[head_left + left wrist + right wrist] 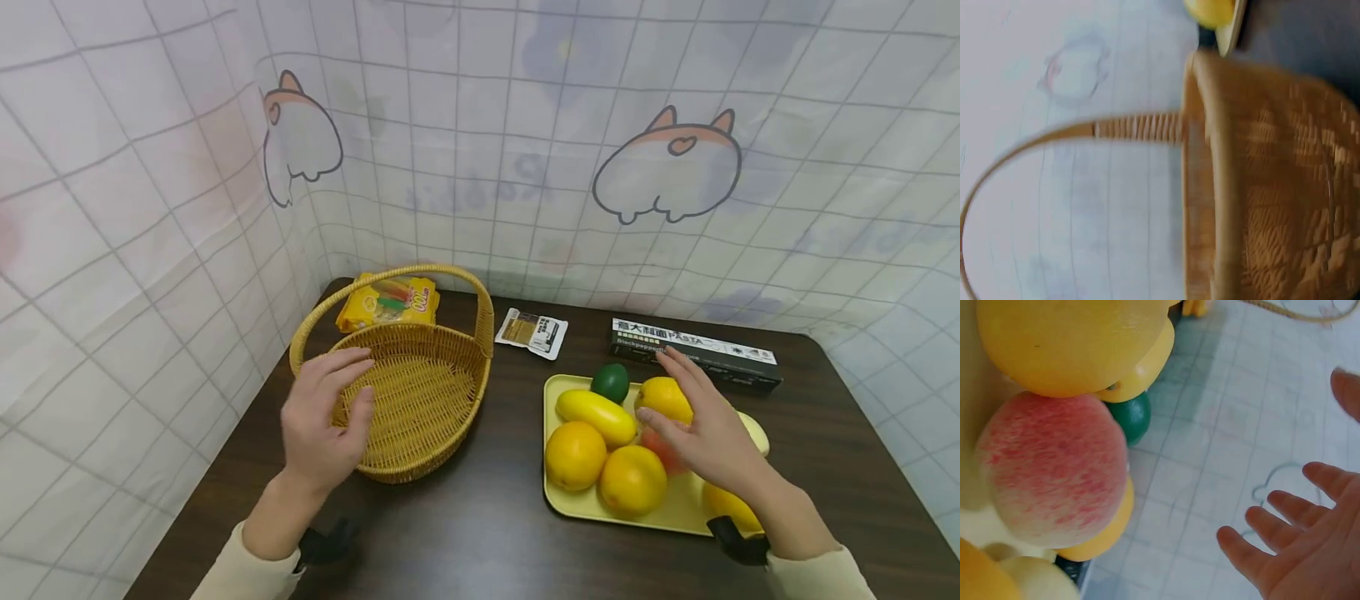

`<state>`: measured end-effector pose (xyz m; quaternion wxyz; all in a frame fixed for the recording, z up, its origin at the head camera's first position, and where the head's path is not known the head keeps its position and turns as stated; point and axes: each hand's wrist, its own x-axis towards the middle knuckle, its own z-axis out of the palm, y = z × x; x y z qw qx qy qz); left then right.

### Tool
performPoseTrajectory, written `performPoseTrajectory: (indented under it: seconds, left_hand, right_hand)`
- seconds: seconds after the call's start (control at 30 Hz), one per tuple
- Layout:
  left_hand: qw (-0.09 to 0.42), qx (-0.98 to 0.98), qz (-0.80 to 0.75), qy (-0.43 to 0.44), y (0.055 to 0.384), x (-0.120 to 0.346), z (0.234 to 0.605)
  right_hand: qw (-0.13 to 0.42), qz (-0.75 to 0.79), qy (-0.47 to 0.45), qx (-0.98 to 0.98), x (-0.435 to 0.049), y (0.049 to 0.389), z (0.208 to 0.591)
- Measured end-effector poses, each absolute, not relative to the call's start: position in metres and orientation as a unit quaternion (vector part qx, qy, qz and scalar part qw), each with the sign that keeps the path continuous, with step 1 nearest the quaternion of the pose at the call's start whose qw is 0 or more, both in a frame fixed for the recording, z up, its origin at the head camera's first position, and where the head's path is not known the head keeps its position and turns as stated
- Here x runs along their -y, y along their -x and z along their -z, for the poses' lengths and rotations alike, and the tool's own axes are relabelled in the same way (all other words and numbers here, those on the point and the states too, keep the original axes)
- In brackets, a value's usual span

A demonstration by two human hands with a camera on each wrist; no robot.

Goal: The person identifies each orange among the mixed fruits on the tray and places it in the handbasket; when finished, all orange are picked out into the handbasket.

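My left hand (322,421) hovers at the left rim of a wicker basket (420,400), thumb and fingers apart and nothing held. The left wrist view shows the basket's woven side (1279,187) and arched handle, blurred, without the hand. My right hand (712,437) hangs over a pale yellow tray (570,503), holding nothing; its spread fingers (1272,528) show in the right wrist view. Fruit fills the tray: a peach (1054,469) partly under the hand, oranges (576,456), a long yellow fruit (596,415), a yellow fruit (663,398) and a dark green fruit (611,382).
Behind the basket lies a yellow snack packet (390,302). A small white-edged packet (532,332) is at the back middle, and a dark pasta box (693,354) behind the tray. Patterned cloth (465,167) encloses the dark table (480,533) at the back and sides.
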<state>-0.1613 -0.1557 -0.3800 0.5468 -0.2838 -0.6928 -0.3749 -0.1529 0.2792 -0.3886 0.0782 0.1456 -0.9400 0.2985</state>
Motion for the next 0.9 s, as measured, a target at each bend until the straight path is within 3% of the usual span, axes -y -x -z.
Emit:
performPoseTrajectory:
  seconds: [0.1,0.23,0.43,0.7,0.9]
  left_hand:
    - [0.631,0.620,0.412,0.220,0.159,0.167,0.376]
    - [0.657,0.600,0.442,0.114,0.158,0.181,0.384]
    - [0.560,0.655,0.504,0.059,0.150,0.194,0.407]
    - [0.414,0.737,0.531,0.052,0.164,0.208,0.433]
    - [0.328,0.791,0.516,0.003,0.188,0.219,0.462]
  right_hand:
    - [0.127,-0.314,-0.124,0.933,-0.288,0.147,0.394]
    - [0.183,-0.328,-0.096,0.922,-0.301,0.141,0.400]
    - [0.219,-0.350,-0.056,0.909,-0.313,0.132,0.411]
    - [0.147,-0.507,-0.005,0.849,-0.301,0.109,0.417]
    - [0.127,-0.594,-0.052,0.792,-0.284,0.104,0.438]
